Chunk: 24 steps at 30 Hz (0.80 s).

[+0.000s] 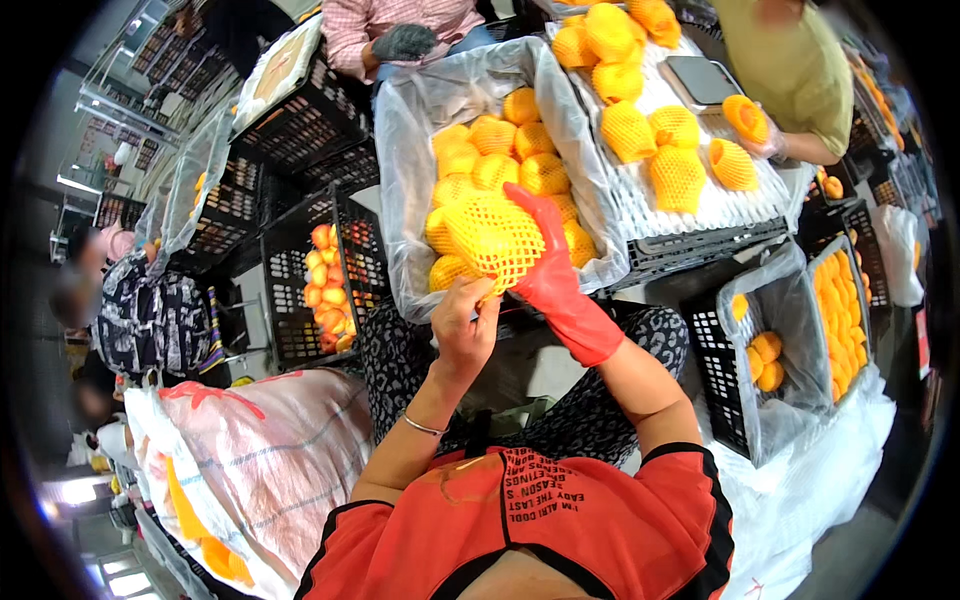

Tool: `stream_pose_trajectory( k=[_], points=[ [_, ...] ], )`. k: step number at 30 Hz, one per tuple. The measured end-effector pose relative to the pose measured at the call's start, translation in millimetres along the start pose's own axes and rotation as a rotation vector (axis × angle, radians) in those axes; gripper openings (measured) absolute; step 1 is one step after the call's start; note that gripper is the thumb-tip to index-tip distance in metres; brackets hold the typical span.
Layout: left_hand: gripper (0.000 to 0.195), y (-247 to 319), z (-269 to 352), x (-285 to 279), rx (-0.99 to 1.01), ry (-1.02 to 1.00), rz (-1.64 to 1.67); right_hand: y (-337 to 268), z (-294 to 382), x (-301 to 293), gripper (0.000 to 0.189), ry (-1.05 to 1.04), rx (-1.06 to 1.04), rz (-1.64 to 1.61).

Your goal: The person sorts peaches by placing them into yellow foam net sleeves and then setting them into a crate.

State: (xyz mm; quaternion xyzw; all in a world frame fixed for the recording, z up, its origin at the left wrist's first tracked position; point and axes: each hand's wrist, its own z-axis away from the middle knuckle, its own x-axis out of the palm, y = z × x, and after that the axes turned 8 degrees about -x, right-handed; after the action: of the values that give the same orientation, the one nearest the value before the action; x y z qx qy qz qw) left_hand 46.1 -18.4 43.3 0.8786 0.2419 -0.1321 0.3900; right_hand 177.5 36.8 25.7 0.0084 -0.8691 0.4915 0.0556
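Over the lined crate in front of me, a yellow foam fruit net is stretched into an open mesh. My right hand, in a red rubber glove, grips its right side. With bare fingertips, my left hand pinches the net's near end. Whether a fruit sits inside this net is hard to tell. Beneath it, several fruits in yellow foam nets fill much of the crate, which has a clear plastic liner folded over its rim.
Right of the crate, netted fruits and a digital scale rest on white foam; a co-worker's hand holds another. A gloved person's hand is opposite. Unwrapped fruit fills a black crate at left. A woven sack lies beside me.
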Motion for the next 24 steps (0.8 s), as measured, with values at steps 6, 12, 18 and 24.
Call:
stream_pose_trajectory(
  k=[6,12,18,24],
  points=[
    [0.024,-7.6,14.5,10.7,-0.491,-0.184,0.346,13.2,-2.3,-12.9,0.076,0.084,-0.103,0.177],
    [0.039,-76.1,0.8,-15.0,-0.313,-0.187,-0.291,33.8,-44.9,-90.6,0.071,0.497,-0.195,0.315],
    [0.031,-111.2,11.8,-37.8,-0.263,-0.085,-0.442,71.0,-95.9,-208.0,0.071,0.614,-0.337,1.104],
    [0.025,-104.1,6.6,-37.0,-0.278,-0.057,-0.372,105.0,-103.5,-256.0,0.080,0.185,-0.220,1.090]
  ],
)
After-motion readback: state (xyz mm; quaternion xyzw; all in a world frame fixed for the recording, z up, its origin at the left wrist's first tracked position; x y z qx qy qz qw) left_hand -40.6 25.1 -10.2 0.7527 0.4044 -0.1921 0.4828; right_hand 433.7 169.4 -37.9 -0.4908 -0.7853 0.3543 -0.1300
